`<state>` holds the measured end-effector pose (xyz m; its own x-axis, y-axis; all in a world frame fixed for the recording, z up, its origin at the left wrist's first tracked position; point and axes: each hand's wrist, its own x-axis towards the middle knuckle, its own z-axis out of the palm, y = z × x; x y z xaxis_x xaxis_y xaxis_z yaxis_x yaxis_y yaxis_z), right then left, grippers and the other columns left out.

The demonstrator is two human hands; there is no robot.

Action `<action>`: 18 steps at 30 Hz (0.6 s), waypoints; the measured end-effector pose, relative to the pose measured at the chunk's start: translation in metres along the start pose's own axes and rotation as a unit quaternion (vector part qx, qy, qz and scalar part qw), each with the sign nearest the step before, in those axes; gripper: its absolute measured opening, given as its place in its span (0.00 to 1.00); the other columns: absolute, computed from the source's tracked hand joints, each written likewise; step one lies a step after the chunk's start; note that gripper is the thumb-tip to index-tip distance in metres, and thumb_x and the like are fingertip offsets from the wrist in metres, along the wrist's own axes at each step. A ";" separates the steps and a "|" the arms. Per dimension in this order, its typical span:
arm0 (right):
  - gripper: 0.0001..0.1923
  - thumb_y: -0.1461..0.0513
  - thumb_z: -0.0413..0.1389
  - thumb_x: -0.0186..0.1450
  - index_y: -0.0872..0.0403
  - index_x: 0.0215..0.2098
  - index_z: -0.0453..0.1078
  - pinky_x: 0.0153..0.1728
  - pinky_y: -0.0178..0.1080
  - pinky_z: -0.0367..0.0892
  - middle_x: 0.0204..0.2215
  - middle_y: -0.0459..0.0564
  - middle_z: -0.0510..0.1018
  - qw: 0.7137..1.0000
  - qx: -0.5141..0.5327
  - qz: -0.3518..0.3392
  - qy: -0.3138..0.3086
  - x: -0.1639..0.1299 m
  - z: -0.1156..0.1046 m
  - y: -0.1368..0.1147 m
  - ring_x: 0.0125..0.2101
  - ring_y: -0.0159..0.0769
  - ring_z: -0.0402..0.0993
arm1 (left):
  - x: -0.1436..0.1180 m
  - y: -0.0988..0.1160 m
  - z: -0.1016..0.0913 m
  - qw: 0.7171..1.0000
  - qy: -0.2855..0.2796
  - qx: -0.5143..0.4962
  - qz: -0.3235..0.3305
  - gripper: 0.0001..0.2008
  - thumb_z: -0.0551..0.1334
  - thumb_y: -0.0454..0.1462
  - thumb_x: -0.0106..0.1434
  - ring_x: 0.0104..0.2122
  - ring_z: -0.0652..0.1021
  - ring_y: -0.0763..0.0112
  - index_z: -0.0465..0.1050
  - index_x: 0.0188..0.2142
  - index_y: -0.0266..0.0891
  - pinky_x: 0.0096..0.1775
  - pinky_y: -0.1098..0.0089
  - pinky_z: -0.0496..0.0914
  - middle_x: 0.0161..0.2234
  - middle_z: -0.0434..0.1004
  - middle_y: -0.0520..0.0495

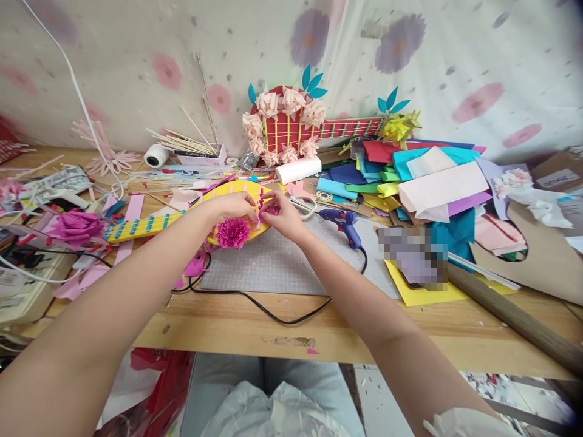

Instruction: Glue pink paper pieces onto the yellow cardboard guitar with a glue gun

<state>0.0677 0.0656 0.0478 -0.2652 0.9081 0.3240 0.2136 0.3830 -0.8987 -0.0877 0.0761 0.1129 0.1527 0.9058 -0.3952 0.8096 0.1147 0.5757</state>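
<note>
From where I watch, the yellow guitar (228,188) lies just left of the middle of the frame, its neck slanting to the lower left and its body overlapping the upper edge of the grey cutting mat (291,264). My right hand (286,213) looks to have thumb and fingers pinched round a small magenta paper piece (272,210) at the right end of that body. My left hand (237,206) reaches over the body with its fingers bent toward the same spot; I cannot tell whether they grip anything, since the knuckles hide the tips. A full magenta paper flower (233,232) sits at the lower edge of the body, just below the left hand. To do this well, I would keep the pinch light and low, so the thin petals do not crease, use the left fingertips to steady the spot, and keep that wrist lifted off the flower beneath. The glue gun (345,226) lies right of centre with the white-handled scissors (304,207) between it and the guitar; I judge the right forearm should avoid its nozzle and the black cord (273,315) crossing the mat's lower edge.
</note>
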 end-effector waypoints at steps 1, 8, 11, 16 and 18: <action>0.17 0.65 0.55 0.52 0.52 0.40 0.60 0.38 0.39 0.67 0.30 0.44 0.75 1.000 -0.001 0.000 0.002 0.000 0.000 0.000 0.33 0.32 0.73 | 0.000 0.000 0.000 1.000 -0.004 -0.004 0.000 0.21 0.65 0.35 0.39 0.39 0.76 0.61 0.67 0.37 0.42 0.36 0.69 0.65 0.29 0.76 0.52; 0.17 0.65 0.55 0.52 0.52 0.40 0.60 0.38 0.39 0.68 0.30 0.43 0.75 1.000 -0.011 0.005 0.003 0.000 0.000 0.001 0.34 0.33 0.74 | 0.003 0.000 0.000 1.000 -0.019 0.012 0.008 0.17 0.65 0.36 0.39 0.38 0.76 0.61 0.69 0.33 0.42 0.36 0.69 0.64 0.27 0.76 0.53; 0.17 0.65 0.55 0.52 0.52 0.40 0.60 0.39 0.40 0.67 0.29 0.44 0.75 1.000 -0.010 0.003 0.003 0.000 0.000 0.000 0.34 0.33 0.74 | 0.003 0.002 -0.001 0.999 -0.011 0.033 0.006 0.18 0.65 0.37 0.39 0.39 0.75 0.61 0.70 0.33 0.42 0.35 0.69 0.64 0.28 0.76 0.53; 0.17 0.65 0.54 0.52 0.52 0.40 0.61 0.40 0.40 0.67 0.29 0.44 0.75 1.000 -0.012 0.003 0.002 0.000 0.000 -0.001 0.35 0.34 0.73 | 0.000 0.008 -0.003 0.998 -0.007 0.059 -0.007 0.20 0.66 0.37 0.38 0.40 0.75 0.60 0.70 0.35 0.42 0.34 0.70 0.64 0.28 0.76 0.53; 0.17 0.66 0.54 0.52 0.52 0.40 0.61 0.40 0.40 0.67 0.29 0.44 0.75 1.000 -0.012 0.004 0.000 0.000 0.000 -0.001 0.35 0.34 0.73 | -0.001 0.010 -0.003 0.998 -0.007 0.065 -0.003 0.20 0.66 0.37 0.38 0.39 0.75 0.61 0.70 0.35 0.42 0.34 0.70 0.63 0.28 0.76 0.53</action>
<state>0.0678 0.0654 0.0489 -0.2633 0.9113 0.3167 0.2377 0.3794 -0.8942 -0.0816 0.0773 0.1216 0.1555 0.8990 -0.4094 0.8771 0.0650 0.4758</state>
